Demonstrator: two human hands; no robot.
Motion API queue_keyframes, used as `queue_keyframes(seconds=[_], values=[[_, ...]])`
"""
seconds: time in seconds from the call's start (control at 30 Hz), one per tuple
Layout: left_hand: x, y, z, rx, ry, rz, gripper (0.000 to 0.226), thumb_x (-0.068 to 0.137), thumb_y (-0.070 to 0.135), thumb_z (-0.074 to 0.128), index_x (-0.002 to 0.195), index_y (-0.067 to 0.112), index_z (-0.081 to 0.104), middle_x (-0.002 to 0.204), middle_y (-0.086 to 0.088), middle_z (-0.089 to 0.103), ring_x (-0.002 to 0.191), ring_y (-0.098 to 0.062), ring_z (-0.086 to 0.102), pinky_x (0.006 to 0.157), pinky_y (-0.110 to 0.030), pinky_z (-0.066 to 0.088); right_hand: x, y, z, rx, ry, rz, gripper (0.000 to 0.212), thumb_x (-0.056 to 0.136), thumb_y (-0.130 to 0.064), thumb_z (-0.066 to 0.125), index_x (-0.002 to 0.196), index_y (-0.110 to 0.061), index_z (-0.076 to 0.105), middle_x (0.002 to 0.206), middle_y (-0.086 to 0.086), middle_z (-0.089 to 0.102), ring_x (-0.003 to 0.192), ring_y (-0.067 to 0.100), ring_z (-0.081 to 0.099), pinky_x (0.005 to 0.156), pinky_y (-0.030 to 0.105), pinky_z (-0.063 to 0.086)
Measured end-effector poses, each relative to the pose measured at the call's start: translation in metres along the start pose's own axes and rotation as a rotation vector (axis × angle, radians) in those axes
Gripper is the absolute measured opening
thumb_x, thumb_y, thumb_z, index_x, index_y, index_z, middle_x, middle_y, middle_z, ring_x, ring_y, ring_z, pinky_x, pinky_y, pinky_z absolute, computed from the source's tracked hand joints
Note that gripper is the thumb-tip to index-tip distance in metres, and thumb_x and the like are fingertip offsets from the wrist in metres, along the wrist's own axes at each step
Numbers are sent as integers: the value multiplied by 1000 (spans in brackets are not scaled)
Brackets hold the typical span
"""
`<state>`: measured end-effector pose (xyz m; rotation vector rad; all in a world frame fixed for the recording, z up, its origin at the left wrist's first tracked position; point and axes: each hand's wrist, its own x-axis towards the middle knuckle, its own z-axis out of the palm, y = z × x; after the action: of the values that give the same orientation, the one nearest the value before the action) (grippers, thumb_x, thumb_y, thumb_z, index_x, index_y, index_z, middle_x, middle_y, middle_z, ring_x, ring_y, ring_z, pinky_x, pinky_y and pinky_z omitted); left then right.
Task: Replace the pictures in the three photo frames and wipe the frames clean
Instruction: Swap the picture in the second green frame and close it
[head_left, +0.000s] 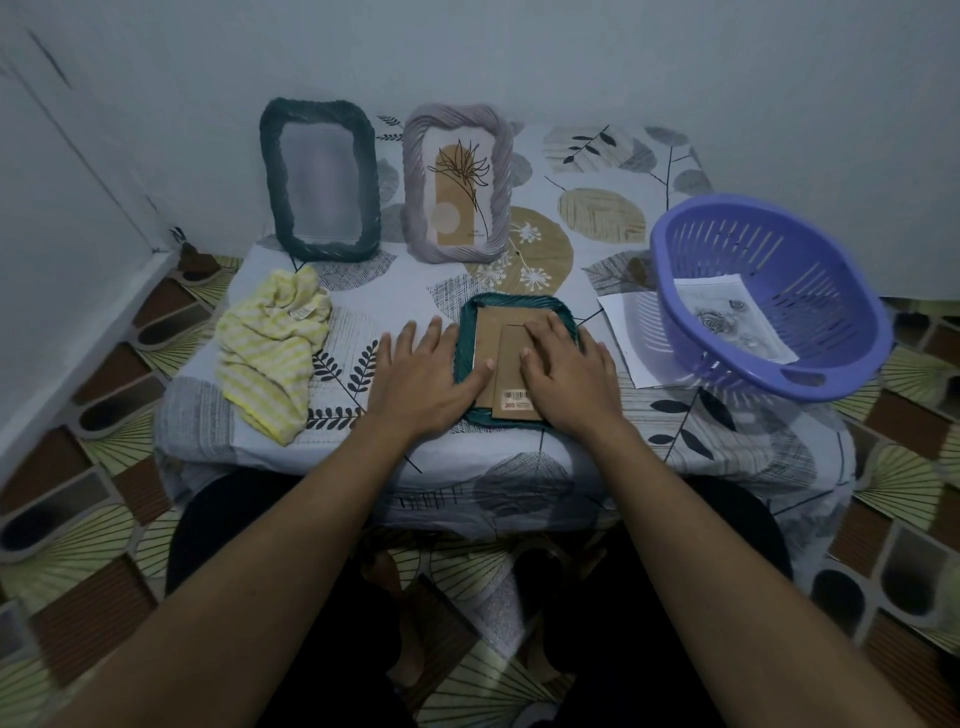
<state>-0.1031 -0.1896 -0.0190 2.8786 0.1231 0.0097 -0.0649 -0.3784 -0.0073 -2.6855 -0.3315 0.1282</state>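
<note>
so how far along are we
Two frames stand at the back, the dark green frame and the lilac frame with a plant print; whether theirs are swapped, I cannot tell. In hand: the teal frame lies face down, left hand and right hand flat on it. To do: a rose picture waits in the purple basket, the yellow striped cloth lies unused.

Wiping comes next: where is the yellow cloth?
In the head view the yellow cloth lies crumpled on the left of the table, in front of the dark frame, left of the left hand.
</note>
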Motion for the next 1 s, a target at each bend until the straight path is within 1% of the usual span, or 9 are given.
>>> queue_keyframes(seconds=[0.1,0.2,0.27,0.33,0.4,0.5,0.57,0.73,1.0], values=[[0,1,-1,19,32,-1,86,90,79,21,157,25,19,165,-4,20,152,-30,12,123,-54,5,1,1,-2,17,-23,1,52,104,-49,30,154,-38,28,166,-11,11,153,26,9,122,45,1],[0,2,-2,26,51,1,86,89,80,22,157,27,22,164,-4,23,151,-31,16,122,-54,8,5,4,-10,105,-75,-6,51,103,-43,40,152,-36,32,166,-9,15,152,27,10,122,46,3],[-1,2,-3,31,57,0,87,88,81,21,156,27,23,164,-4,25,151,-31,18,122,-54,9,5,8,-16,190,-77,-29,49,101,-34,48,149,-30,40,163,-1,26,150,28,20,122,47,15],[-1,2,-3,39,63,-1,89,86,82,19,156,27,24,163,-4,26,150,-31,19,122,-54,11,1,12,-24,227,-48,-23,47,95,-32,52,142,-27,51,155,4,42,143,29,35,115,48,30],[0,1,-2,40,67,0,89,86,82,19,156,27,25,163,-4,27,150,-31,21,121,-55,12,-7,14,-31,159,-6,0,39,90,-35,52,128,-29,60,141,-1,54,133,28,44,107,45,36],[0,1,-2,48,66,2,88,87,82,19,156,27,25,163,-5,28,150,-31,21,121,-55,12,-23,18,-40,-8,61,18,28,89,-32,55,116,-29,63,133,-4,52,126,23,41,99,41,30],[0,0,-1,49,64,-1,88,88,82,20,156,27,25,163,-4,28,150,-31,21,121,-55,12,-34,18,-46,-101,78,13,27,86,-38,58,111,-30,65,130,-4,52,124,22,41,96,40,29],[0,0,-1,50,75,-1,91,86,83,18,155,25,27,162,-4,29,149,-31,22,121,-55,14,-54,14,-49,-392,117,-85,28,88,-51,55,103,-32,69,131,-8,54,124,20,41,94,42,29],[0,0,0,48,83,4,88,87,82,19,155,27,27,162,-4,30,149,-31,22,121,-54,14,-64,9,-48,-464,193,-36,32,89,-57,60,96,-31,78,136,-11,57,128,21,42,96,43,30]])
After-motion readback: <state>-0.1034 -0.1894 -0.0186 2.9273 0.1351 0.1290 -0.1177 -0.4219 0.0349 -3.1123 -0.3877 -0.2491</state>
